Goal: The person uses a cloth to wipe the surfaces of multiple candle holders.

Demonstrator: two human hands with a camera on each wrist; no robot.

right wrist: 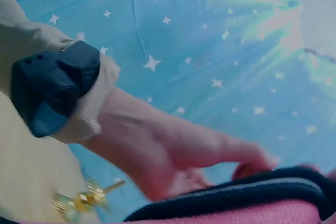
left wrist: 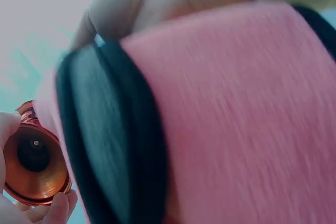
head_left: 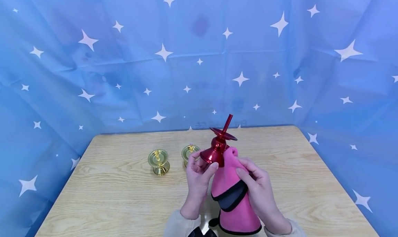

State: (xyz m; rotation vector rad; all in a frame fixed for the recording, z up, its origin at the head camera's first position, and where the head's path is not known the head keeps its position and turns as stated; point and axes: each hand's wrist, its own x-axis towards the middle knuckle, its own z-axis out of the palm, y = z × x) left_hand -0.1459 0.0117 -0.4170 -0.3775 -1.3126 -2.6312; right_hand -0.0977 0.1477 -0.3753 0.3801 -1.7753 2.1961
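My left hand (head_left: 198, 176) grips the flared base of a shiny red metal candle holder (head_left: 217, 146). The holder leans to the right, with a round dish and a thin red rod at its top. In the left wrist view the hollow underside of the holder (left wrist: 44, 179) shows. My right hand (head_left: 260, 188) pinches a pink cloth (head_left: 228, 176) with black edging and a dark grey band. The cloth's upper end touches the side of the red holder, and its lower part hangs toward the table's near edge. The cloth hides part of the right fingers.
Two gold candle holders with greenish dishes stand left of the hands: one upright in full view (head_left: 159, 161), the other (head_left: 187, 153) partly behind my left hand. They stand on a light wooden table (head_left: 124, 192). A blue star-printed curtain (head_left: 199, 74) closes off the back and sides.
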